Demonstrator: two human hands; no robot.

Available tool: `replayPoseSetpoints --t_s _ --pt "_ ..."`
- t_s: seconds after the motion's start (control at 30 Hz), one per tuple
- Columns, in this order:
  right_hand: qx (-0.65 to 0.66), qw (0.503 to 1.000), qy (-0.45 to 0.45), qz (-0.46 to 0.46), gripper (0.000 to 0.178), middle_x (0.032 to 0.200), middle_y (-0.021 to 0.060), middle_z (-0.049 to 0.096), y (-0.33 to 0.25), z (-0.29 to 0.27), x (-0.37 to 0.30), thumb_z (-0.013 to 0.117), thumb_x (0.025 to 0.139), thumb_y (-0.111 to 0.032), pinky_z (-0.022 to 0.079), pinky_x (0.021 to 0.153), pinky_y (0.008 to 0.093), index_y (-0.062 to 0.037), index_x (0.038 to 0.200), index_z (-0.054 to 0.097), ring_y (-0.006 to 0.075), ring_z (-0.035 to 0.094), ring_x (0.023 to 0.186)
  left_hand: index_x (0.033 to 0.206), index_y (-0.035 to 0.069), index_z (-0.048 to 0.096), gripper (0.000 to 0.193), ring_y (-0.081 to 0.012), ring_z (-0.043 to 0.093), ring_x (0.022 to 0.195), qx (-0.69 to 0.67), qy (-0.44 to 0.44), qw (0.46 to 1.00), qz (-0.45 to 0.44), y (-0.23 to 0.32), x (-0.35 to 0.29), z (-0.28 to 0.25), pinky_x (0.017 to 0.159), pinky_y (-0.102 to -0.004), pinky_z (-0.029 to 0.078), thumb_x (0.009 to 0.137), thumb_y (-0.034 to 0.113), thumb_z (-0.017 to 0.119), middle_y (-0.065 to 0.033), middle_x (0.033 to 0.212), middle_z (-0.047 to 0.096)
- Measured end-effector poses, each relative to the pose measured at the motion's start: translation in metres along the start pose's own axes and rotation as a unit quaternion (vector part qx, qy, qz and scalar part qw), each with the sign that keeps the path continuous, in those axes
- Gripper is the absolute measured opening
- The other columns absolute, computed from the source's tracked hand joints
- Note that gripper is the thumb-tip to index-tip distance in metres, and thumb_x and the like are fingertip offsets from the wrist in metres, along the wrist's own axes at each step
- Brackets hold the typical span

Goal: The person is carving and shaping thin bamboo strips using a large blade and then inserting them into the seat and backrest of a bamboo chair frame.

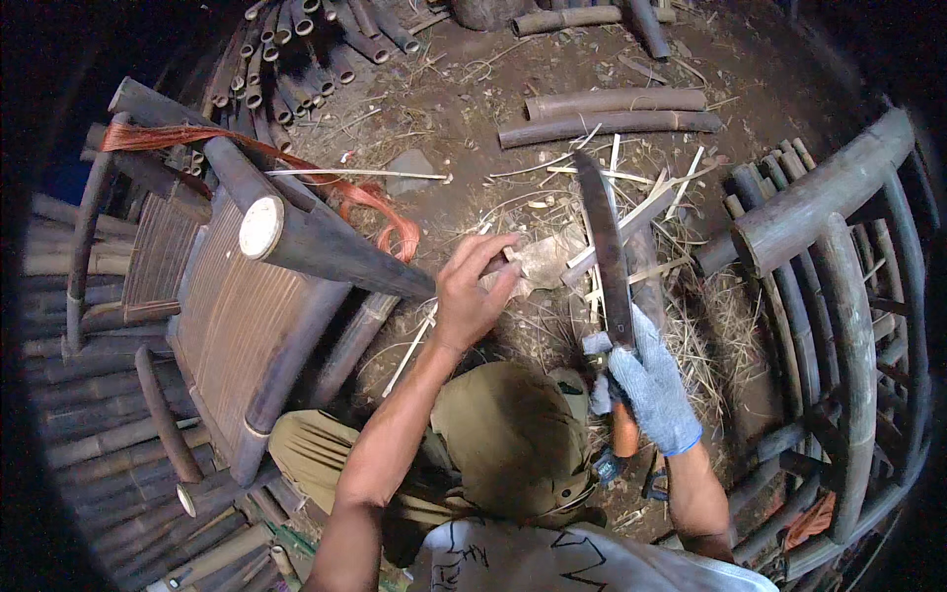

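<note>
Long blade [614,266] is gripped firmly in gloved right hand [659,385], right of centre, tip far; left hand [469,301] half-curled to its left, contents unclear, best kept clear.

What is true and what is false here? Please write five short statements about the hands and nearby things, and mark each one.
1. The right hand wears a grey-blue glove. True.
2. The left hand is gloved too. False: it is bare.
3. A long knife is in the right hand's grip. True.
4. Two bamboo pieces just beyond the knife's tip lie crossed. False: they lie side by side.
5. An orange strap lies left of the left hand. True.
</note>
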State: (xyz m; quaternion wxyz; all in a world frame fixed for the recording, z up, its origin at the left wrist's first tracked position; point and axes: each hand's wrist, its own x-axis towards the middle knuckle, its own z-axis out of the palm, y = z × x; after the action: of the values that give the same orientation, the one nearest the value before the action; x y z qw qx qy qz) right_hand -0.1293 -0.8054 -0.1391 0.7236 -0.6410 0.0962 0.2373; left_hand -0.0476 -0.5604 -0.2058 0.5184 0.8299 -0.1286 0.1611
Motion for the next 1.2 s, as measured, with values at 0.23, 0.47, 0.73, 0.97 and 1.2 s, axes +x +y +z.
replayPoseSetpoints --t_s 0.23,0.47,0.73,0.97,1.2 --pt "-0.29 0.949 0.039 -0.122 0.028 0.085 0.024 0.062 -0.01 0.036 0.013 0.055 0.099 -0.022 0.051 0.068 0.0418 -0.0033 0.119 0.059 0.0341 0.064 0.073 0.103 0.002 0.058 0.028 -0.0195 0.069 0.1 -0.097 -0.01 0.995 -0.028 -0.001 -0.013 0.012 0.085 -0.0281 0.059 0.079 -0.007 0.071 -0.0096 0.105 0.063" --pt "-0.309 0.945 0.003 -0.106 0.023 0.088 0.0304 0.062 -0.013 0.048 0.029 0.054 0.099 -0.024 0.049 0.069 0.053 -0.0019 0.103 0.056 0.0524 0.059 0.089 0.099 0.003 0.058 0.029 -0.0199 0.067 0.09 -0.064 -0.01 0.998 -0.009 0.004 -0.016 0.013 0.078 -0.0295 0.059 0.076 -0.007 0.071 -0.0091 0.096 0.061" --pt "-0.302 0.945 0.001 -0.125 0.021 0.092 0.0296 0.061 -0.007 0.048 0.034 0.054 0.099 -0.023 0.049 0.07 0.0516 -0.0025 0.103 0.055 0.0518 0.059 0.091 0.099 0.003 0.059 0.029 -0.0197 0.067 0.087 -0.072 -0.004 0.997 -0.003 0.002 -0.016 0.016 0.076 -0.0291 0.06 0.074 -0.007 0.071 -0.0088 0.095 0.061" --pt "-0.28 0.951 0.007 -0.13 0.021 0.089 0.0289 0.06 -0.005 0.047 0.033 0.054 0.099 -0.022 0.049 0.069 0.0492 -0.0019 0.102 0.055 0.0517 0.059 0.089 0.098 0.002 0.059 0.028 -0.0186 0.067 0.087 -0.07 0.002 0.998 -0.005 0.006 -0.015 0.019 0.075 -0.0289 0.06 0.074 -0.007 0.071 -0.0087 0.095 0.062" --pt "-0.282 0.953 0.016 -0.112 0.021 0.087 0.0293 0.059 -0.005 0.046 0.034 0.054 0.099 -0.022 0.049 0.068 0.0479 -0.0008 0.102 0.055 0.051 0.059 0.086 0.097 0.002 0.059 0.026 -0.0185 0.068 0.087 -0.062 -0.007 0.998 -0.018 0.008 -0.014 0.02 0.076 -0.0288 0.06 0.075 -0.007 0.07 -0.009 0.096 0.061"
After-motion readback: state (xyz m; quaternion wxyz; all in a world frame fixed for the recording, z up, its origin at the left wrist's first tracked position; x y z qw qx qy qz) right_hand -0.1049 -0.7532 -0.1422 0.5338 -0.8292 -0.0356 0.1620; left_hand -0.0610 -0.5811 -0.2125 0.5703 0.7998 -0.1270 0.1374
